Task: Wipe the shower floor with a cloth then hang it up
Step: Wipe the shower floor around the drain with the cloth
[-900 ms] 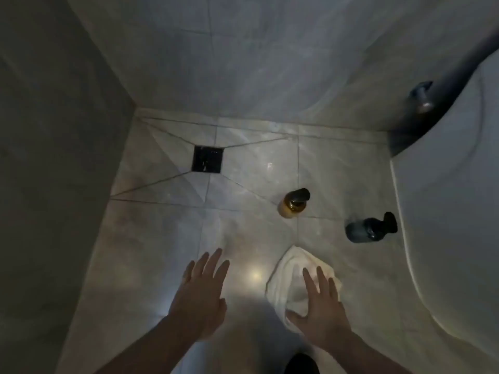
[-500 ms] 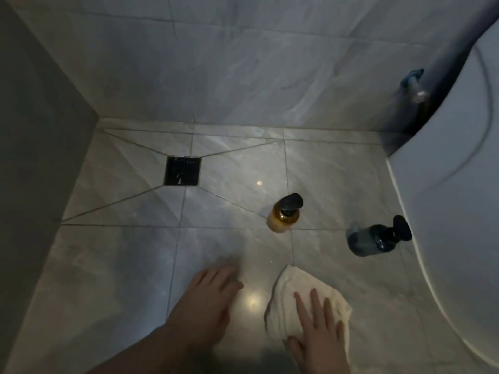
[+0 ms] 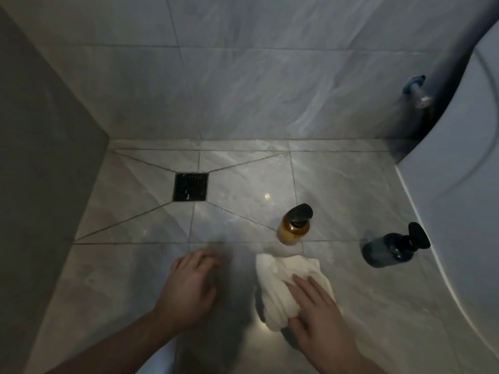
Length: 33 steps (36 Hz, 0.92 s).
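Note:
A crumpled white cloth lies on the grey tiled shower floor near the bottom middle of the head view. My right hand presses flat on the cloth's near right part, fingers spread over it. My left hand rests palm down on the bare tiles to the left of the cloth, fingers loosely bent, holding nothing.
A black square drain sits in the floor further back. An amber pump bottle stands just beyond the cloth. A dark blue pump bottle stands at the right beside a white curved fixture. Tiled walls close the back and left.
My view has dropped closer to the floor. My right hand has bunched the cloth and shifted on it. My left hand has come down onto the tiles with its fingers curled.

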Available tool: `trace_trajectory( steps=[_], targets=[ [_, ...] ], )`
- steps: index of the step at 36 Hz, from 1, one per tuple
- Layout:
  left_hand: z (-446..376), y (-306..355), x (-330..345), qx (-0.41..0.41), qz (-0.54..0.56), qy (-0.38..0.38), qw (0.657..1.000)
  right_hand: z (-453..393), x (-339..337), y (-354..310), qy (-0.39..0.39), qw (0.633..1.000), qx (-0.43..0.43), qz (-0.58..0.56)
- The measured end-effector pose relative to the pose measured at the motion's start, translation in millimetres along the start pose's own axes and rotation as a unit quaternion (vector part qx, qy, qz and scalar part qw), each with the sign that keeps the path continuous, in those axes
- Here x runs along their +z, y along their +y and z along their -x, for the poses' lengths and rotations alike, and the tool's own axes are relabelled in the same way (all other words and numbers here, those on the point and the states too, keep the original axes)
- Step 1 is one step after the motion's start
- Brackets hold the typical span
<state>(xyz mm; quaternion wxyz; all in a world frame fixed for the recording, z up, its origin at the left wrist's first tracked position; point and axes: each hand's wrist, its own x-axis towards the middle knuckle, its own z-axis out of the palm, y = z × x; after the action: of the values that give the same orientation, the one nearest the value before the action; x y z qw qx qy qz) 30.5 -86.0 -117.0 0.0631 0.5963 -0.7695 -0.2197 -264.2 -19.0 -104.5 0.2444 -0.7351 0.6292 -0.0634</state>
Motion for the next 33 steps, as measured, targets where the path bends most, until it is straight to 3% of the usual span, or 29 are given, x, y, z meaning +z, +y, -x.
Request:
trace_trajectory(
  steps=[2,3,6,9,12,15,21,23,28,33],
  targets=[
    [2,0,2,0.008,0.005,0.009,1.0,-3,6,2,-0.102,0.995,0.013,0.016],
    [3,3,2,0.013,0.011,0.01,1.0,-4,-1,-1,-0.113,0.994,0.008,0.015],
    [6,19,6,0.013,0.055,-0.01,0.998,-1,1,1,-0.083,0.996,0.009,-0.01],
    [8,47,16,-0.074,0.143,-0.074,0.984,-3,5,2,-0.074,0.997,0.032,-0.006],
    [10,75,34,-0.208,0.255,-0.121,0.937,-9,10,5,-0.058,0.986,0.146,-0.05],
    [12,94,56,-0.286,0.333,-0.148,0.886,-13,7,8,-0.04,0.967,0.228,-0.104],
    [7,90,62,-0.318,0.365,-0.162,0.86,-19,7,4,-0.046,0.932,0.286,-0.219],
    [9,83,56,-0.302,0.393,-0.149,0.855,-20,5,-4,-0.03,0.93,0.281,-0.236],
    [21,66,26,-0.255,0.371,-0.045,0.892,-26,-5,-38,0.014,0.925,0.242,-0.293],
    [42,44,-8,-0.237,0.405,0.002,0.883,-48,-16,-72,0.009,0.944,0.133,-0.302]
  ],
)
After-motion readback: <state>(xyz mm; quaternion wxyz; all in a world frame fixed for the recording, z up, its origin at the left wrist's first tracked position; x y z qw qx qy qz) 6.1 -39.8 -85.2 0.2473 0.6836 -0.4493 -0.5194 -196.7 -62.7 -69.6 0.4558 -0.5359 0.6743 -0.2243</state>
